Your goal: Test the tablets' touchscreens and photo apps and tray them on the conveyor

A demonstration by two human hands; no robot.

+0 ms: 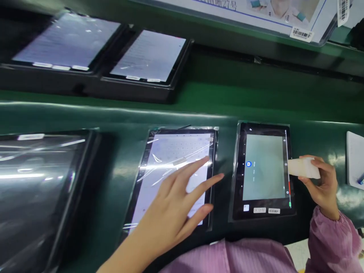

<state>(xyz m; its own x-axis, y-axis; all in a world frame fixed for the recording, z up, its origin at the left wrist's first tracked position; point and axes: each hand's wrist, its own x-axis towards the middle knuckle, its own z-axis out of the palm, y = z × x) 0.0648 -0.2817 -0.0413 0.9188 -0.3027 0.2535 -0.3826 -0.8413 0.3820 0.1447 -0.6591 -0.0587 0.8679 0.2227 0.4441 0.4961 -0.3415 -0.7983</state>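
My left hand (176, 204) is over a tablet in clear film (148, 189), its fingers spread and pointing right. Its screen is lit pale, and whether a fingertip touches the glass I cannot tell. To the right lies a second tablet (265, 170), showing a greyish-green picture with a round blue icon and carrying small labels along its lower edge. My right hand (324, 184) grips a small off-white block (304, 168) between thumb and fingers. The block's left end meets the right edge of that second tablet.
A large dark tablet (34, 189) lies at the left. Two lit tablets (76, 41) rest on a black stand (85, 87) at the back. A framed sheet (227, 11) hangs above. A white pad (355, 159) with a blue pen sits at the far right.
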